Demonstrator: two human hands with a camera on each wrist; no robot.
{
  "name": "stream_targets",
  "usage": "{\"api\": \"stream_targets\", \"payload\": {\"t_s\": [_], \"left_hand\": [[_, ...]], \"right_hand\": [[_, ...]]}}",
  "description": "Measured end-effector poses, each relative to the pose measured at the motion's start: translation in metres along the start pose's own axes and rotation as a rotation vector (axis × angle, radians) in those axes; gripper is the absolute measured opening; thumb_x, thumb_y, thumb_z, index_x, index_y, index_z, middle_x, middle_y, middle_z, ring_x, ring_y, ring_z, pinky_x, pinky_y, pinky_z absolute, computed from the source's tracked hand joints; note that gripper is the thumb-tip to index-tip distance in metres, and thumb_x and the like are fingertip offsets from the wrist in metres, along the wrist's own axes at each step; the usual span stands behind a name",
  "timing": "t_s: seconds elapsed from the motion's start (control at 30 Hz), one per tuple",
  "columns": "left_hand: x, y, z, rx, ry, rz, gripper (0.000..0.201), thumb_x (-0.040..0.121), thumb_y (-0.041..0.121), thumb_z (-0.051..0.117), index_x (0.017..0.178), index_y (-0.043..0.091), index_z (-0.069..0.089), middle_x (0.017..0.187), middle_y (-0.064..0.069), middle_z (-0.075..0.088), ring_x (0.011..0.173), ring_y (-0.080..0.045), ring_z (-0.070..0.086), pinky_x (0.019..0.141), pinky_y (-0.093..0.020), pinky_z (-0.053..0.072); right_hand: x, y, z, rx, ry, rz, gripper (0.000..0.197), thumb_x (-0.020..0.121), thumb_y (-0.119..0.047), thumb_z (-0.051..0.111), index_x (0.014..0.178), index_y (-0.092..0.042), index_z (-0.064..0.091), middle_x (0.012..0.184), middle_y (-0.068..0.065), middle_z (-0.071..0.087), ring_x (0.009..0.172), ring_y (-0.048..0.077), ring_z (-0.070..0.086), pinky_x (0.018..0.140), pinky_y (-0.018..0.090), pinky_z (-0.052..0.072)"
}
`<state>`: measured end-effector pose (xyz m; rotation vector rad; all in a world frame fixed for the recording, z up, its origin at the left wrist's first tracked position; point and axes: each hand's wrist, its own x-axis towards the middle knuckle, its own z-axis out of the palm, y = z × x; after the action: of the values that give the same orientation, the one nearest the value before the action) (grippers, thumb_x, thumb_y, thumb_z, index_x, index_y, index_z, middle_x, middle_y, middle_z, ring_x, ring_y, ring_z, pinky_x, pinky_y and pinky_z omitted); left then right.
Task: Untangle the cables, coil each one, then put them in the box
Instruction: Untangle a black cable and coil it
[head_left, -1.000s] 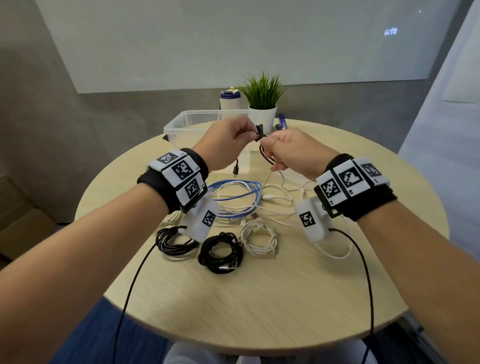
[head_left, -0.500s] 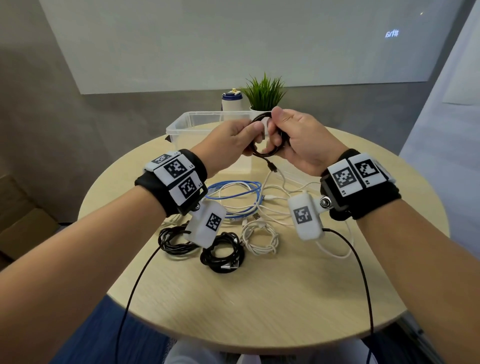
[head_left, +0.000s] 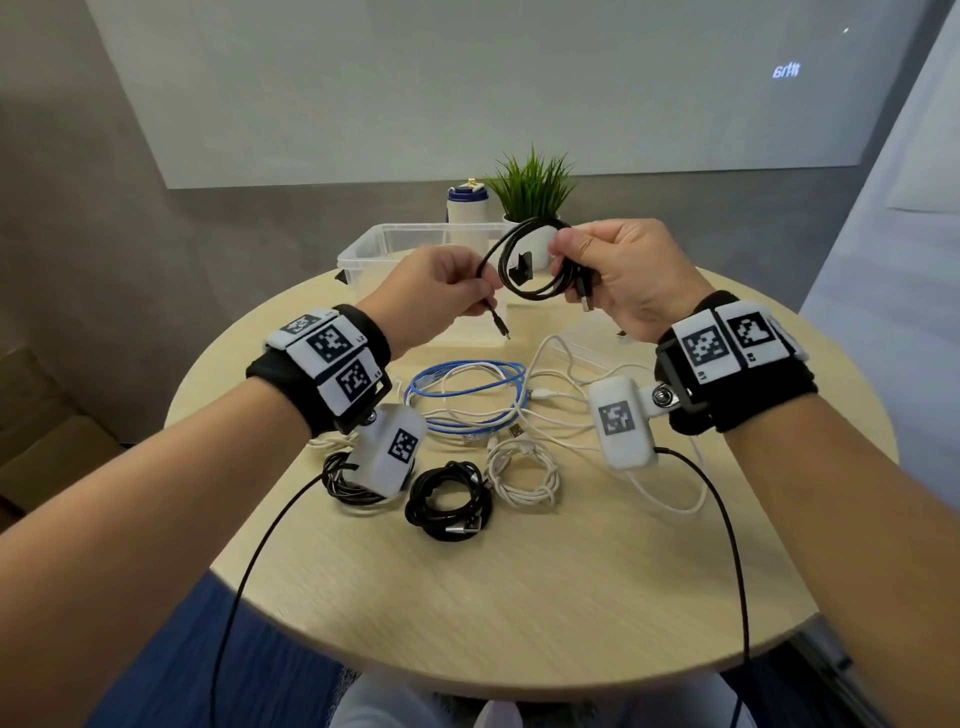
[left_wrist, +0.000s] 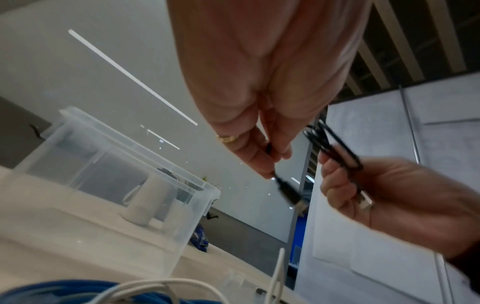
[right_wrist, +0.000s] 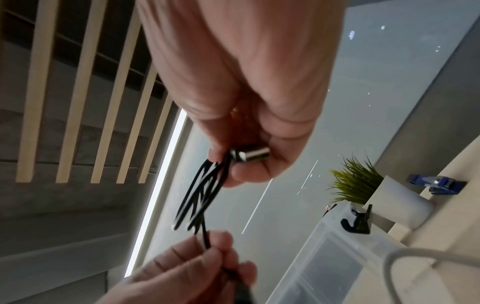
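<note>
Holding a black cable (head_left: 524, 260) up over the round worktop (head_left: 519, 597), I am watching both hands work above the clear plastic box (head_left: 363, 249). My right hand (head_left: 623, 275) is pinching the coiled loops together, fingers curled round the bundle, with a metal plug (right_wrist: 253, 154) poking out beside the thumb. My left hand (head_left: 436, 291) is gripping the loose tail of the same cable between thumb and fingertips, and its small plug (head_left: 501, 328) is hanging down just below the hand. The two hands are sitting near each other but apart, with the loop standing between them, roughly upright.

On the worktop below, a blue cable (head_left: 467, 384) is lying in loose rings, tangled with a long white cable (head_left: 561, 410) that is trailing off towards the right. Nearer to me, three finished coils are lying in a row: a black coil (head_left: 343, 483) partly hidden under the left wrist camera, a second black coil (head_left: 447, 501) beside it, and a small white coil (head_left: 524, 475) next along. Behind the box a potted plant (head_left: 532, 187) and a white bottle (head_left: 467, 208) with a blue cap are standing. I cannot tell what, if anything, is lying inside the box.
</note>
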<state>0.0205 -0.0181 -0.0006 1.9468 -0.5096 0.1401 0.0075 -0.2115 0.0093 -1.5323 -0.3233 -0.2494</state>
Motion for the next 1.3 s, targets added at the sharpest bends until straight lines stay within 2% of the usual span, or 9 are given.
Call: {"api": "stream_targets", "payload": {"t_s": [0.13, 0.3, 0.43, 0.6, 0.77, 0.93, 1.1, 1.17, 1.3], "left_hand": [[-0.001, -0.002, 0.002, 0.054, 0.089, -0.053, 0.009, 0.090, 0.003, 0.059, 0.090, 0.003, 0.068, 0.076, -0.009, 0.065, 0.067, -0.012, 0.065, 0.069, -0.021, 0.057], [-0.001, 0.001, 0.003, -0.266, 0.214, -0.125, 0.013, 0.089, 0.002, 0.060, 0.097, -0.007, 0.064, 0.083, -0.016, 0.067, 0.065, -0.016, 0.067, 0.067, -0.022, 0.056], [-0.007, 0.011, 0.006, -0.480, 0.096, -0.167, 0.016, 0.094, 0.005, 0.053, 0.104, -0.006, 0.060, 0.080, -0.013, 0.064, 0.065, -0.017, 0.067, 0.065, -0.023, 0.056], [-0.011, 0.017, 0.011, -0.490, -0.059, -0.254, 0.028, 0.097, 0.030, 0.048, 0.081, 0.010, 0.060, 0.074, -0.005, 0.063, 0.071, -0.014, 0.062, 0.075, -0.027, 0.054], [-0.014, 0.013, 0.018, -0.511, -0.108, -0.249, 0.012, 0.093, 0.009, 0.055, 0.083, 0.015, 0.056, 0.065, 0.002, 0.062, 0.067, -0.010, 0.059, 0.081, -0.029, 0.048], [-0.016, 0.017, 0.018, -0.463, -0.094, -0.271, 0.019, 0.089, -0.007, 0.055, 0.082, 0.010, 0.052, 0.070, -0.009, 0.058, 0.058, -0.016, 0.059, 0.051, -0.020, 0.051], [-0.014, 0.016, 0.018, -0.472, -0.027, -0.352, 0.028, 0.080, -0.007, 0.066, 0.080, 0.010, 0.044, 0.073, -0.012, 0.058, 0.054, -0.019, 0.063, 0.058, -0.025, 0.057], [-0.017, 0.014, 0.021, -0.420, -0.105, -0.365, 0.030, 0.080, -0.006, 0.067, 0.072, 0.011, 0.043, 0.072, -0.013, 0.053, 0.054, -0.018, 0.064, 0.062, -0.026, 0.054], [-0.023, 0.014, 0.028, -0.322, -0.250, -0.384, 0.029, 0.080, -0.001, 0.067, 0.067, 0.011, 0.045, 0.069, -0.012, 0.047, 0.052, -0.015, 0.062, 0.056, -0.022, 0.055]], "right_hand": [[-0.002, -0.001, 0.004, 0.073, -0.046, 0.043, 0.016, 0.092, -0.008, 0.058, 0.078, -0.004, 0.065, 0.058, 0.003, 0.062, 0.046, 0.013, 0.054, 0.045, 0.022, 0.041], [-0.007, 0.005, 0.009, -0.022, -0.107, 0.097, 0.013, 0.091, -0.008, 0.060, 0.080, 0.000, 0.065, 0.058, 0.005, 0.062, 0.046, 0.014, 0.052, 0.042, 0.021, 0.040], [-0.008, 0.010, 0.012, -0.077, -0.084, 0.123, 0.010, 0.090, -0.009, 0.061, 0.083, -0.004, 0.066, 0.061, 0.005, 0.062, 0.050, 0.015, 0.055, 0.045, 0.021, 0.046], [-0.003, 0.014, 0.013, -0.079, 0.000, 0.090, 0.011, 0.090, -0.010, 0.062, 0.082, -0.003, 0.067, 0.064, 0.007, 0.062, 0.055, 0.022, 0.054, 0.055, 0.032, 0.044], [-0.001, 0.015, 0.013, -0.087, 0.022, 0.078, 0.015, 0.089, -0.012, 0.063, 0.077, -0.004, 0.067, 0.064, 0.006, 0.063, 0.054, 0.021, 0.055, 0.060, 0.035, 0.043], [-0.004, 0.016, 0.014, -0.029, 0.001, 0.056, 0.018, 0.092, -0.010, 0.059, 0.077, -0.003, 0.066, 0.069, 0.010, 0.062, 0.057, 0.018, 0.057, 0.055, 0.026, 0.049], [-0.002, 0.013, 0.016, 0.014, 0.067, 0.032, 0.016, 0.093, -0.009, 0.058, 0.080, -0.002, 0.065, 0.069, 0.009, 0.062, 0.059, 0.016, 0.060, 0.057, 0.026, 0.051], [0.000, 0.012, 0.016, 0.015, 0.107, 0.021, 0.020, 0.093, -0.009, 0.058, 0.075, -0.005, 0.065, 0.067, 0.009, 0.062, 0.058, 0.017, 0.059, 0.057, 0.027, 0.051], [0.003, 0.013, 0.016, -0.029, 0.128, -0.023, 0.025, 0.093, -0.010, 0.058, 0.069, -0.008, 0.066, 0.065, 0.006, 0.064, 0.059, 0.017, 0.061, 0.057, 0.027, 0.051]]}}
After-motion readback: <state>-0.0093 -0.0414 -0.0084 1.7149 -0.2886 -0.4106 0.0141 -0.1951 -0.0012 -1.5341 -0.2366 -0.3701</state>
